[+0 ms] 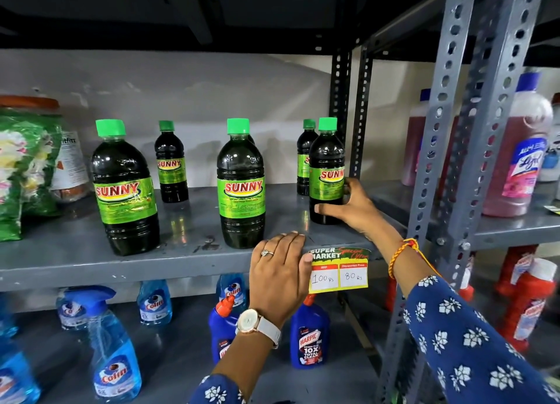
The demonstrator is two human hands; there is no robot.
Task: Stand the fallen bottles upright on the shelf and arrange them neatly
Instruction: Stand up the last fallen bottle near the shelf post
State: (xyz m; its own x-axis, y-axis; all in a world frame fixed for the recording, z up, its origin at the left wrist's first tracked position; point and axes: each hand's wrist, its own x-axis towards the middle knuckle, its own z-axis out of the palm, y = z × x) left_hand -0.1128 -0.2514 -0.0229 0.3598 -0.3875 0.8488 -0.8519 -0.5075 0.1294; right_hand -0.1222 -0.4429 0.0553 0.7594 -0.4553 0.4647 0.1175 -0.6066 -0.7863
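Nearest, on the lower shelf [188, 355], blue spray bottles [113, 355] stand at left and blue Harpic bottles [309, 335] sit below the person's left hand [280, 274]. That hand lies flat, palm down, fingers together, on the front lip of the middle shelf [91, 267], gripping nothing, just beside a yellow price tag [338, 271]. Further in, the right hand [351, 208] is wrapped round the lower body of an upright SUNNY bottle [327, 170] at the shelf's right end, close to the slotted upright post [359, 115]. Four other SUNNY bottles stand upright: two big ones in front [124, 188] & [241, 185], two small ones at the back [171, 162] & [304, 158]. A green bag [18, 173] fills the far left. Past the posts, a pink bottle [515, 161] stands on the next rack.
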